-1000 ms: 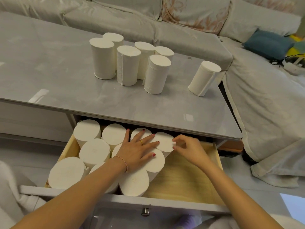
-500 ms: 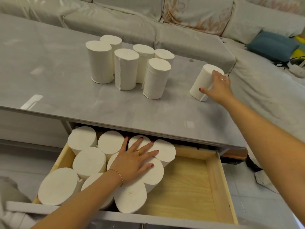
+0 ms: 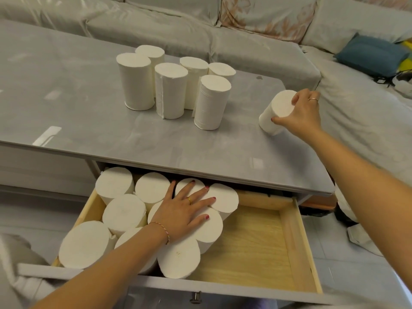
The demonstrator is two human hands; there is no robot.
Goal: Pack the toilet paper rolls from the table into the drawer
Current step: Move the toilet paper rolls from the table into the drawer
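Several white toilet paper rolls [image 3: 169, 90] stand in a cluster on the grey table [image 3: 89, 121]. Apart from them, near the table's right edge, a single roll [image 3: 275, 110] leans tilted, and my right hand [image 3: 299, 114] grips it around its top. Below the table the wooden drawer [image 3: 256, 241] is pulled out. Its left half is packed with several upright rolls [image 3: 123, 212]. My left hand [image 3: 184, 211] lies flat with fingers spread on the tops of the middle rolls in the drawer.
The drawer's right half shows bare wood. A grey sofa [image 3: 245, 45] runs behind the table and down the right side, with a blue cushion [image 3: 370, 55] on it. A small knob [image 3: 195, 296] sits on the drawer front.
My right hand left the drawer, reached up to the lone roll at the table's right and closed around its top. My left hand stayed pressed on the rolls in the drawer.
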